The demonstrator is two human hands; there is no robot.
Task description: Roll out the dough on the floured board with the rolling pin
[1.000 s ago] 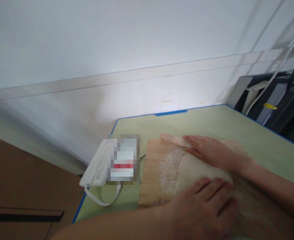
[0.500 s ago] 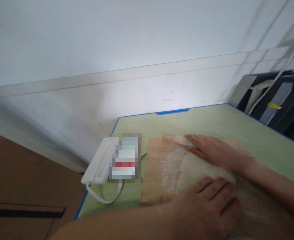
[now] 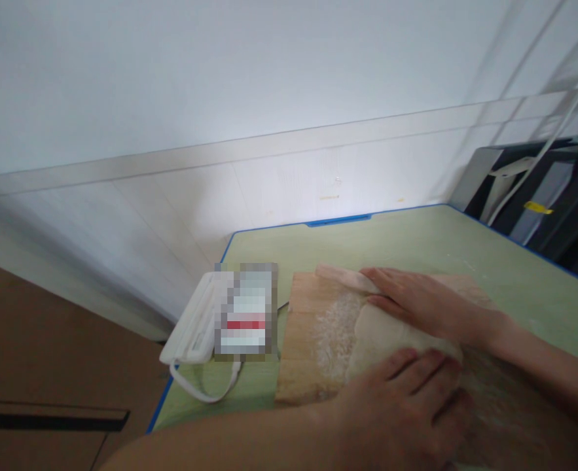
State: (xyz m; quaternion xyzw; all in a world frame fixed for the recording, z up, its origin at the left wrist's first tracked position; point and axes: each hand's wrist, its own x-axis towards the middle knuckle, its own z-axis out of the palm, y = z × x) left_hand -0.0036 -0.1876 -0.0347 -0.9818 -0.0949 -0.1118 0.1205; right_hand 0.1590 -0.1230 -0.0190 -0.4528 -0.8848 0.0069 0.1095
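A sheet of pale dough (image 3: 389,330) lies on a floured wooden board (image 3: 301,327). My left hand (image 3: 411,392) rests palm down on the near part of the dough, fingers stretched out and slightly apart. Along the dough's far edge lies a wooden rolling pin (image 3: 345,278), its left end sticking out past my fingers. My right hand (image 3: 416,301) is wrapped over the pin from above and hides the rest of it. My left hand and both arms cover much of the dough's near side.
The board sits on a pale green table (image 3: 401,239) with a blue edge against a white wall (image 3: 279,190). Left of the board are a blurred-out phone-like device (image 3: 247,314), a white case (image 3: 195,320) and a white cable (image 3: 205,396). Dark panels (image 3: 563,190) stand at the right.
My right hand and the rolling pin have shifted very slightly to the left. My left hand stays in place on the dough.
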